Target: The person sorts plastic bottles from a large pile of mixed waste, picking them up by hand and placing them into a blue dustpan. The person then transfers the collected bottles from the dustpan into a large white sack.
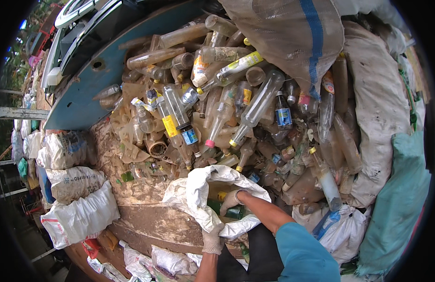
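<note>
- Muddy ground (147,221) carries everything.
- Bottle heap (236,108), glass and plastic, lies across its middle.
- White sack (198,192) sits at the heap's near edge.
- Filled sacks (76,197) line the left edge.
- Blue board (99,80) rests at the far left.

Soft even daylight, faint shadows, sharp centre, fisheye bending, black vignette at rim

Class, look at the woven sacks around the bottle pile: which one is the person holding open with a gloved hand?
The white sack just below the pile: the left hand grips its rim and the right hand reaches inside. The others lie untouched.
</note>
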A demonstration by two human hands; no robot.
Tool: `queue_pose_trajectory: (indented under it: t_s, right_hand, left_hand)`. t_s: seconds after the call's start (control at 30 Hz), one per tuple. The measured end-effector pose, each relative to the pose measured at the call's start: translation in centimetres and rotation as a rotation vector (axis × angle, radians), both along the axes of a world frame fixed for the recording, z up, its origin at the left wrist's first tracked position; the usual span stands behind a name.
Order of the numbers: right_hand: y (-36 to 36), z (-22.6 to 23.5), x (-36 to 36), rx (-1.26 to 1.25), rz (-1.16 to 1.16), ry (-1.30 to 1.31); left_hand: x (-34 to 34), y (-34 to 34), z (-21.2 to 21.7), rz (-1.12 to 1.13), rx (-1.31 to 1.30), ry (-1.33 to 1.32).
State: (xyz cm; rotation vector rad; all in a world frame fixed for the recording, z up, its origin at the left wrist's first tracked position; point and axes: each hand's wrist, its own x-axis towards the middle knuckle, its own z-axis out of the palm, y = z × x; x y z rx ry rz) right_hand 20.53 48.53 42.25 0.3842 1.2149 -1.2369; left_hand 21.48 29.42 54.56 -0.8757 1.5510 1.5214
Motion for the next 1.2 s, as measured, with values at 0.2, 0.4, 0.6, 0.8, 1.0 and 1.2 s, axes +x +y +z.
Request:
queue_pose_trajectory:
  t_s: [0.2, 0.4, 0.6, 0.8, 1.0, 1.2]
  right_hand:
    - [-5.2, -1.6, 0.9, 0.355, 0.224, 0.497]
    - [1.4, -0.5, 3.0, 0.624, -0.172, 0.225]
    - [0.4, 1.8, 5.9, 0.505, -0.029, 0.627]
    - [1.5, 8.1, 8.6, 0.476, -0.236, 0.676]
    - [17.9, 12.4, 2.6, 1.717, -0.885, 0.703]
    - [25.0, 12.6, -0.5, 1.411, -1.205, 0.395]
  left_hand:
    - [-2.5, -2.0, 0.0, 0.031, 0.110, -0.044]
    - [-3.4, -4.5, -1.3, 0.062, -0.023, 0.030]
    - [-0.4, -3.9, -0.9, -0.117, -0.209, 0.178]
    - [2.0, -1.7, -2.7, -0.375, -0.430, 0.240]
    - [-0.6, -2.1, 0.9, -0.033, -0.153, -0.084]
    - [-4.2, -2.8, 5.5, 0.050, -0.039, -0.244]
